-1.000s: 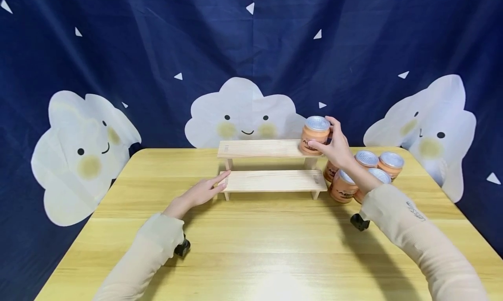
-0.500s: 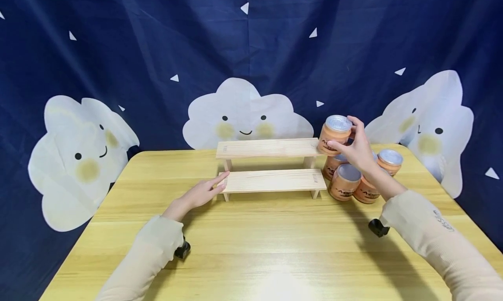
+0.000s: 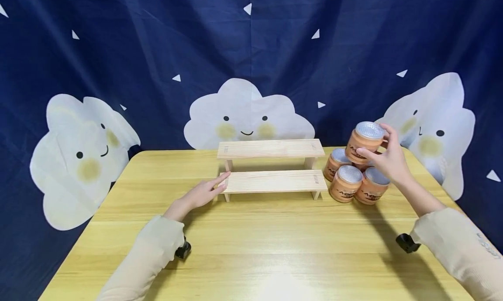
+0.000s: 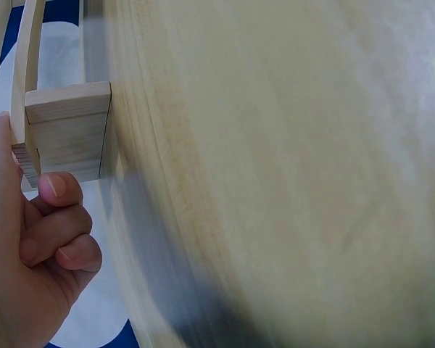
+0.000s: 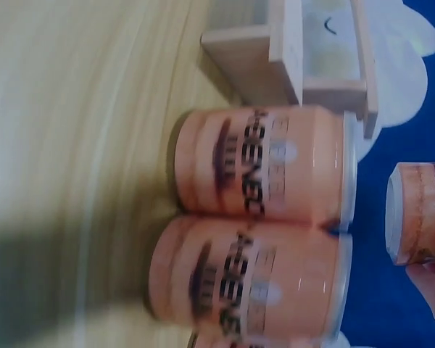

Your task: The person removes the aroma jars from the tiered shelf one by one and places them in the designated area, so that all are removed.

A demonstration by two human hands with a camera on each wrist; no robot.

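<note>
A peach-orange can [image 3: 363,144] with a silver lid is in my right hand [image 3: 393,161], thumb in front and fingers behind. It is tilted slightly and overlaps a cluster of similar cans [image 3: 346,185] on the table in the head view. In the right wrist view, the held can [image 5: 424,214] shows at the right edge, apart from two standing cans [image 5: 261,167]. My left hand [image 3: 198,194] holds the left end of a two-tier wooden stand's lower board [image 3: 271,181]. Its other fingers curl beneath that board [image 4: 25,156] in the left wrist view.
The upper board [image 3: 271,148] of the stand lies behind the lower one. The cluster of cans sits just right of the stand, on the wooden table [image 3: 251,231]. A dark blue curtain [image 3: 251,39] with white clouds hangs behind the table.
My right hand has carried the can from the right end of the upper board rightward, over the cluster of cans. The left hand and stand look unmoved.
</note>
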